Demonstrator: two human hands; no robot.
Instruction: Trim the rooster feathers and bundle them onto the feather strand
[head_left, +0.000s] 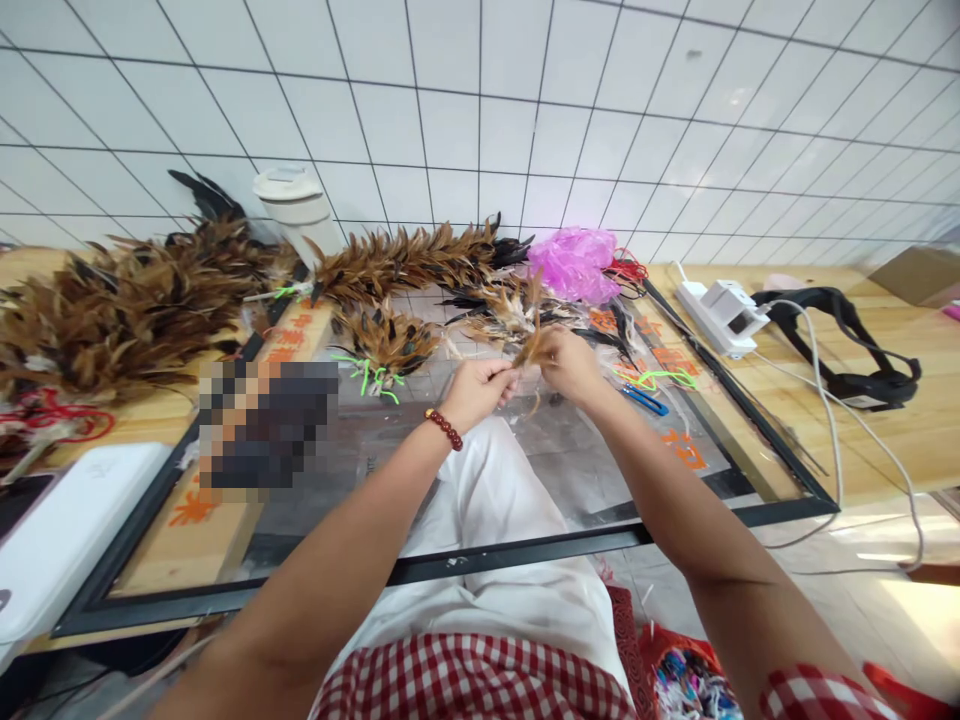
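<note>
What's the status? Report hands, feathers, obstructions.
Both hands closed: left hand and right hand pinch one small feather bunch above the glass tabletop. Nearby: loose feathers, green ties, blue tool; none blocking.

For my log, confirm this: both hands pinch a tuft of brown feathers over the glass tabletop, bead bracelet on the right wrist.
Wrong wrist: the head view shows the bead bracelet on the left wrist. Otherwise right: left hand and right hand pinch the tuft of brown feathers over the glass tabletop.
</note>
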